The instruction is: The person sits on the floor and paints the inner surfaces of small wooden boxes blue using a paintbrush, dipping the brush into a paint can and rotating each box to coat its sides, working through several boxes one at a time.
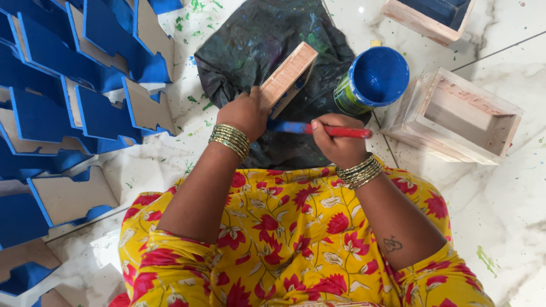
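My left hand (245, 113) grips a small unpainted wooden box (288, 75), holding it tilted on edge over a dark paint-stained cloth (256, 40). My right hand (336, 141) is closed on a paintbrush with a red handle (347, 132); its blue-coated end points left toward the box's underside. An open can of blue paint (372, 81) stands just right of the box, close above my right hand. Gold bangles sit on both wrists.
Several blue-painted wooden pieces (85, 85) lie spread at the left. An unpainted wooden box (460, 116) sits at the right, and a box with a blue inside (429, 17) at the top right. The marble floor (512, 204) has paint flecks.
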`<state>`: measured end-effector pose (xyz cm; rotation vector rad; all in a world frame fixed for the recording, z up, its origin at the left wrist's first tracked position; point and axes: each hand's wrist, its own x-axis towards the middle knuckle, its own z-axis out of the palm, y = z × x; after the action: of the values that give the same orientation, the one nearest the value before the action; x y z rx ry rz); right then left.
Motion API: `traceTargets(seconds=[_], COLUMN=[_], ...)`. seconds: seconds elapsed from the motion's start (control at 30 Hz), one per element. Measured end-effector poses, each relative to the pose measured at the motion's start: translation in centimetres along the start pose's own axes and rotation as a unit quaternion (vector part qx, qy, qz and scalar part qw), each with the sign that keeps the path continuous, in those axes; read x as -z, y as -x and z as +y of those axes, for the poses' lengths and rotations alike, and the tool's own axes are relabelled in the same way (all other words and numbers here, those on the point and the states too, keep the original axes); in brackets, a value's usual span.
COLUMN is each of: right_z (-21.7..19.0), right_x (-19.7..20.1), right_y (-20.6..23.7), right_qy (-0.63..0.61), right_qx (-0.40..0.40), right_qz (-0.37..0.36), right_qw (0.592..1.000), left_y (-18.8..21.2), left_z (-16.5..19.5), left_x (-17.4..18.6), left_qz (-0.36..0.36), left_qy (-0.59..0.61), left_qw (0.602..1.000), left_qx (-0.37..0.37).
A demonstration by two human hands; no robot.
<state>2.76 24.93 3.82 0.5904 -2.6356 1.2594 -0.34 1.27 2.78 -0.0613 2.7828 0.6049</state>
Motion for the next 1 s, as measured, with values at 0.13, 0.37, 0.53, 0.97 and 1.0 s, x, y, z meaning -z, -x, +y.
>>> traceTargets(seconds=[0.13,0.37,0.53,0.97,1.0], right_z=[0.2,0.7,0.7,0.9,1.0], right_x=[-0.9,-1.9,-2.4,-1.6,-1.4], right_y=[0.1,0.8,0.7,0.5,0.5], right_qy=[-0.021,0.003,-0.035,-0.024,-0.028], right_qx=[0.096,0.122,0.143,0.161,0.158], right_qz=[0.011,0.003,-0.002,-0.045,-0.038], right_qw=[0.995,0.993,0.989,0.986,0.986], left_y=[-0.2,-0.8,-0.9,-1.2,-1.2], left_z=[-0.5,-1.6,-1.3,-1.2,-1.1], left_x=[0.3,0.2,-0.3,-0.5,-0.5], left_qz=[0.03,0.016,0.017,0.008,0.006], left_qy=[0.012,0.02,0.026,0.039,0.038], left_qw=[0.999,0.999,0.999,0.999,0.999], left_qx=[-0.025,-0.04,-0.036,-0.021,-0.014])
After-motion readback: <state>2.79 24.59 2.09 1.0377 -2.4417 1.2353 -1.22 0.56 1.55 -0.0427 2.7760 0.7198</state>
